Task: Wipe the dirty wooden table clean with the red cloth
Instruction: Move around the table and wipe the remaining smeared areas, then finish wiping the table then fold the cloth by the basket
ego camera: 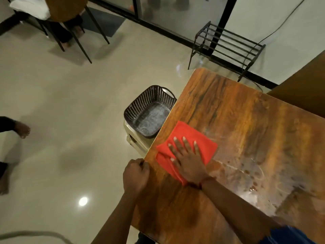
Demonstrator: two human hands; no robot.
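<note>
With left hand [136,175], gripped wooden table [228,111] edge just left of red cloth [193,136] — pressed right hand [189,162] flat on cloth; noted smears [255,175] right of cloth.

We take this for a home, likely a dining or living room. Landmark: the wooden table [228,120]. Beyond its far corner, a black metal shoe rack [228,44] stands by a dark-framed glass partition [175,13]. Left of the table, glossy pale floor tiles [70,103] and someone's bare foot [22,129]. Against its left edge, a perforated basket [140,103] on a pale stool [133,138]. Farther off left, a wooden chair [66,7].
</note>
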